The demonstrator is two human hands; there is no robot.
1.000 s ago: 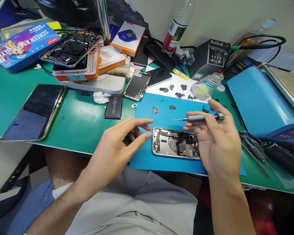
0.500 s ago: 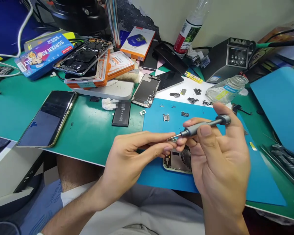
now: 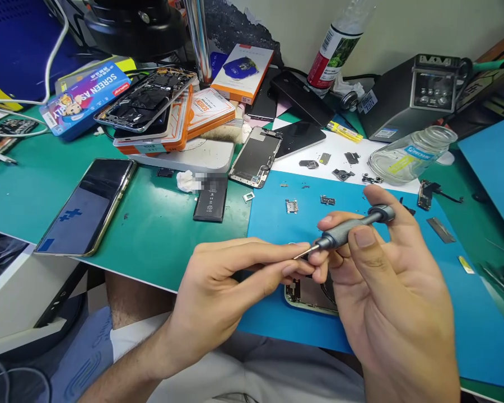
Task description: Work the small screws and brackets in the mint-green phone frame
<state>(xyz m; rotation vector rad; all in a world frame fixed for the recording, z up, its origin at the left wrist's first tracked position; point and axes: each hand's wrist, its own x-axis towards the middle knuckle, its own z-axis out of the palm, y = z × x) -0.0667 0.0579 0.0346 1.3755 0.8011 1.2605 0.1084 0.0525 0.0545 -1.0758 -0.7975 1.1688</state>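
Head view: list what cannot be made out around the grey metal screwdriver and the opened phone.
- Grey metal screwdriver tip: left hand fingertips cover it, so whether a screw sits there is unclear.
- Opened silver phone body: mostly hidden behind right hand.
- Small metal parts on blue mat: too small to identify.

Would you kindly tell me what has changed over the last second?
The left hand rose off the blue mat and brought its fingertips to the screwdriver tip. The right hand keeps gripping the screwdriver; the opened phone stays beneath.
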